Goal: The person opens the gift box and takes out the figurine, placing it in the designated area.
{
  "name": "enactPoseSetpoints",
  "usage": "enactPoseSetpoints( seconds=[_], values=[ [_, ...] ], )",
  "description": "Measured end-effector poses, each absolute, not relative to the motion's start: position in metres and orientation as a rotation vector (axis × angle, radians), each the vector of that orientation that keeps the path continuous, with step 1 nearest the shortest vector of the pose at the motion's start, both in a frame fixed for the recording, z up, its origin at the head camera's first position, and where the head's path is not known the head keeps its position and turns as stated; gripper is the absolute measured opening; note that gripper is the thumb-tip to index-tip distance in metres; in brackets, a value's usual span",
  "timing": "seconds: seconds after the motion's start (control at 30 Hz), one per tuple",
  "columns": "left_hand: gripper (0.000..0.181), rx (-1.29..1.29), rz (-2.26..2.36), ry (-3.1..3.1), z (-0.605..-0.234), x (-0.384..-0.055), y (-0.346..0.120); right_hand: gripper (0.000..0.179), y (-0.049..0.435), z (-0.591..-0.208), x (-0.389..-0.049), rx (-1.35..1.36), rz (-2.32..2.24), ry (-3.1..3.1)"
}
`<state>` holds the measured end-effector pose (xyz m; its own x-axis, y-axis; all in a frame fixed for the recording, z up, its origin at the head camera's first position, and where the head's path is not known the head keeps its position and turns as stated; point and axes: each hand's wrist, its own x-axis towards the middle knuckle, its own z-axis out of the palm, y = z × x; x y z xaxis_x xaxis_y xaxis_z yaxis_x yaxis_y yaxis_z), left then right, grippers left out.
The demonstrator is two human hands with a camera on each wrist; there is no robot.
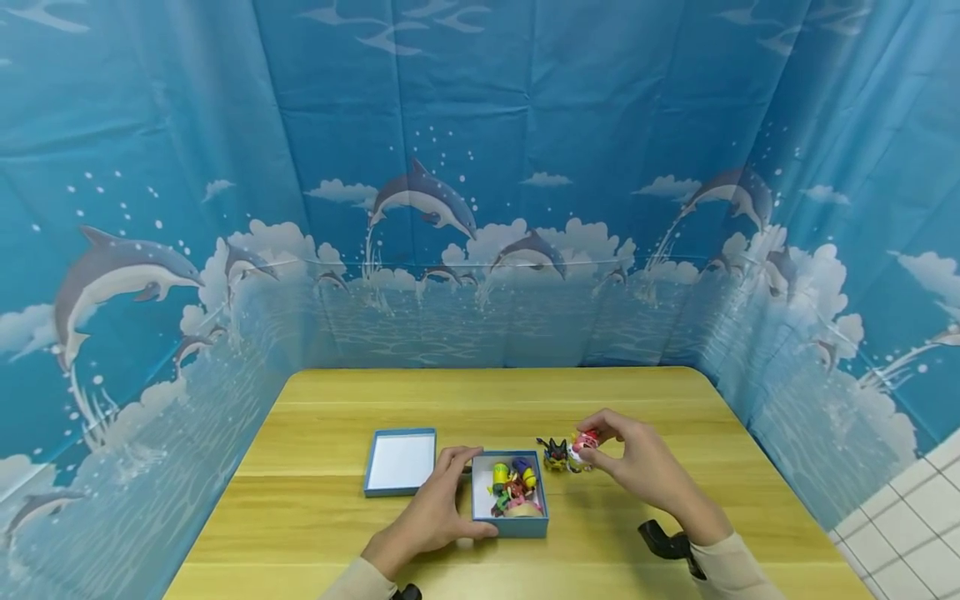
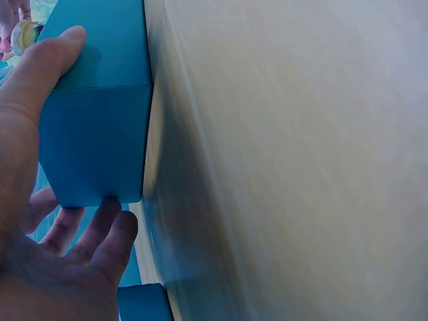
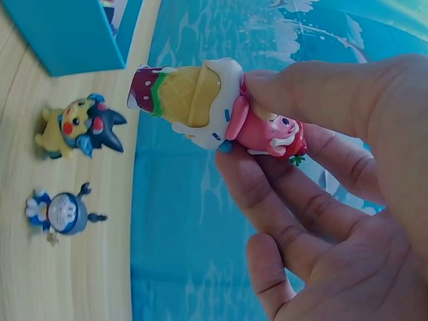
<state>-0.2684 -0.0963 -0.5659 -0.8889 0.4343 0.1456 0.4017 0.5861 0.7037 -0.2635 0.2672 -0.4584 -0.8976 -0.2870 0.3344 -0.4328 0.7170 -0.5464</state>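
My right hand (image 1: pixel 645 467) pinches a toy figurine (image 3: pixel 261 130) between thumb and fingers. It is a pink character sitting on an ice cream cone, and in the right wrist view it is held clear of the table. Below it stand a yellow figurine with dark spiky hair (image 3: pixel 83 127) and a blue-and-white figurine (image 3: pixel 60 210). My left hand (image 1: pixel 435 508) grips the blue box (image 1: pixel 517 527), thumb on the near side and fingers at the far left corner. Inside the box lie several colourful figurines (image 1: pixel 514 487), one of them yellow and green.
Left of the box a shallow blue lid (image 1: pixel 401 461) lies with its white inside facing up. The wooden table (image 1: pixel 322 417) ends at a blue dolphin-print curtain (image 1: pixel 465 317) at the back and sides. White tiles (image 1: pixel 907 500) show at the right.
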Motion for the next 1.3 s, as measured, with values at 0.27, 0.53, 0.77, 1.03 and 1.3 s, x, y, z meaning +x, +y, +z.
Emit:
enactPoseSetpoints(
  seconds=[0.27,0.53,0.77,1.03,1.3],
  values=[
    [0.126,0.729,1.208,2.762,-0.568,-0.269,-0.096,0.028,0.28,-0.465,-0.268,0.53,0.937,-2.7],
    [0.125,0.727,1.222,2.747,-0.567,-0.269,-0.098,0.027,0.295,-0.472,-0.274,0.491,0.933,-2.71],
    [0.124,0.714,1.229,2.725,-0.566,-0.269,-0.098,0.031,0.309,-0.48,-0.278,0.451,0.918,-2.728],
    [0.124,0.716,1.228,2.731,-0.566,-0.27,-0.098,0.031,0.321,-0.49,-0.286,0.417,0.904,-2.751],
    [0.124,0.713,1.223,2.736,-0.567,-0.27,-0.098,0.033,0.331,-0.503,-0.298,0.419,0.921,-2.754]
  ],
)
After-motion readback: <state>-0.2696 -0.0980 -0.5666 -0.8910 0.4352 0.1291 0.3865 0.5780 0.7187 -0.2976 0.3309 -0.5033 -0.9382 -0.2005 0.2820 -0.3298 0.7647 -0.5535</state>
